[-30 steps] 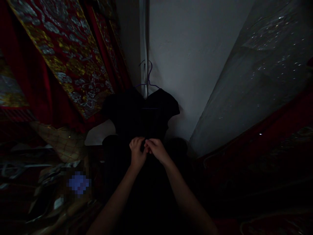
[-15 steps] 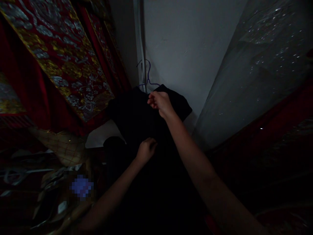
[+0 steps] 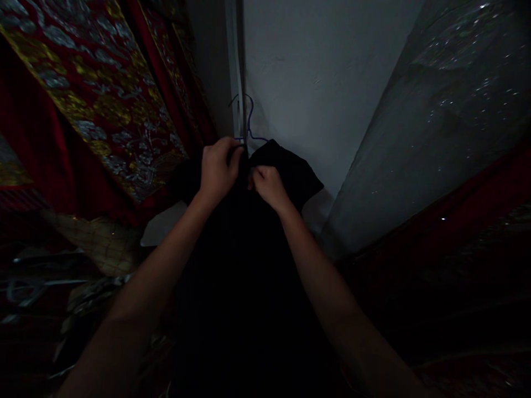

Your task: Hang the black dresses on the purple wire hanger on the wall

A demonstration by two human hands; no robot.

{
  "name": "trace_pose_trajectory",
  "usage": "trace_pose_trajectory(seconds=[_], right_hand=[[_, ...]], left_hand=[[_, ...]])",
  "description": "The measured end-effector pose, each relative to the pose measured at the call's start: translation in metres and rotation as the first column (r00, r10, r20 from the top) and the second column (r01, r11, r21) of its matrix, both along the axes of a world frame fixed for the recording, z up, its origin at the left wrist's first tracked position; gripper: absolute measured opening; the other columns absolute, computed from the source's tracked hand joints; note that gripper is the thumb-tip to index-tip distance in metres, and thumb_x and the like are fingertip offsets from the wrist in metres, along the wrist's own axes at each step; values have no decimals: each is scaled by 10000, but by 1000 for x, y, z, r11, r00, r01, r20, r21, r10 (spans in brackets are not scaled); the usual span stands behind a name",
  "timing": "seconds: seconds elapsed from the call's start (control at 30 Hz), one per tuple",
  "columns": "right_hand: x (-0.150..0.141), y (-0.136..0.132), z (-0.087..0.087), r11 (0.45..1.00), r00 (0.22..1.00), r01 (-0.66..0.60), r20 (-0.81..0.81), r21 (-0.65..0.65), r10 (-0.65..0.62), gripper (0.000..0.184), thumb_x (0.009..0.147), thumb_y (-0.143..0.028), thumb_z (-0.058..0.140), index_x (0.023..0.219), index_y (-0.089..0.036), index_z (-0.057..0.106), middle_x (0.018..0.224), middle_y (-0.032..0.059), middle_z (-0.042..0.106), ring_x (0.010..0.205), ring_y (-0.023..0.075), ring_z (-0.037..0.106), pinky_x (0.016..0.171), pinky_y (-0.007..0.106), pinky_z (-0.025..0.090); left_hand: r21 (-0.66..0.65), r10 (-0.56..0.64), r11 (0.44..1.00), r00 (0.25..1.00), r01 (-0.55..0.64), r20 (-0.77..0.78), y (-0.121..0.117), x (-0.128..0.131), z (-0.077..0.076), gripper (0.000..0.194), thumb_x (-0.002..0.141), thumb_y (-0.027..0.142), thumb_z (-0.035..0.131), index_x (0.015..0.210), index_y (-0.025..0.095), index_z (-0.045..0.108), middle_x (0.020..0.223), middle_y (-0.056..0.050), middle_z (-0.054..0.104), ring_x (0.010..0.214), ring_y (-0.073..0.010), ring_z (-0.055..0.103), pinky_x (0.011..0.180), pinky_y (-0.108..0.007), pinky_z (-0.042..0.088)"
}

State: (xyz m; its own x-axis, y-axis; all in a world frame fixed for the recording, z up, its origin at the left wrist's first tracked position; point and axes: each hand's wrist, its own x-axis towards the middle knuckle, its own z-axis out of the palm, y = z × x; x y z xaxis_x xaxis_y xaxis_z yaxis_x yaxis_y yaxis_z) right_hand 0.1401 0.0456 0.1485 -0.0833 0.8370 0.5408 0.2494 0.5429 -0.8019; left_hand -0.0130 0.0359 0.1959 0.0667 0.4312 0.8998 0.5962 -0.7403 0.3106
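A black short-sleeved garment (image 3: 243,265) hangs on a thin purple wire hanger (image 3: 250,119) in front of a pale wall. My left hand (image 3: 218,170) is closed on the cloth at the left side of the neckline, thumb and fingers pinched together. Just right of it and slightly lower, my right hand (image 3: 269,185) has its fingers curled in at the garment's upper front, pinching its edge. Darkness hides the details of the cloth, including any fastening between the hands.
Red cloth with gold and silver embroidery (image 3: 112,108) hangs at the left. A pale upright strip (image 3: 235,61) runs down the wall behind the hanger. Clear plastic sheeting (image 3: 398,149) covers the right side. Dim clutter (image 3: 78,298) lies at lower left.
My left hand has risen from the middle of the garment to its neckline and closed there. My right hand has dropped slightly and curled its fingers at the cloth.
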Motion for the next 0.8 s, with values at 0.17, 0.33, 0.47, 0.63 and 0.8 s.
trace_pose_trajectory(seconds=[0.17,0.33,0.47,0.63,0.8], right_hand=[[-11,-6,-68,966,997,-78,-46,-246,69,303,864,-219,484,583,-168,586,477,-22,560,452,88,478,498,209,316],[-21,-34,-104,925,960,-208,-247,-319,131,265,804,-308,482,576,-191,549,474,-20,546,450,91,492,462,202,320],[-10,-44,-112,904,949,-216,-298,-369,105,259,763,-351,507,556,-196,531,463,-24,514,434,90,457,452,213,320],[4,-45,-118,911,982,-138,-173,-390,74,344,807,-467,558,604,-189,566,512,-11,541,510,119,505,542,249,402],[-18,-60,-115,963,972,-226,-92,-149,214,464,754,-490,740,1093,-192,638,1088,65,698,990,206,645,876,321,487]], left_hand=[[-77,113,994,762,-83,637,13,-81,2,165,979,221,493,856,129,552,832,9,585,886,-118,596,893,-274,442],[-179,145,915,119,362,982,-7,-130,-68,293,1005,258,413,719,197,438,627,48,524,604,-87,538,670,-203,458],[-254,285,848,4,466,959,-29,-117,-126,303,963,177,371,664,200,413,522,50,447,448,-95,446,523,-215,390],[-208,165,757,127,620,978,-41,-81,-131,131,798,256,643,735,191,548,662,27,594,602,-108,589,634,-224,474],[-279,-161,746,570,605,805,-60,-21,-107,211,725,336,793,825,189,678,809,7,659,793,-137,637,800,-260,504]])
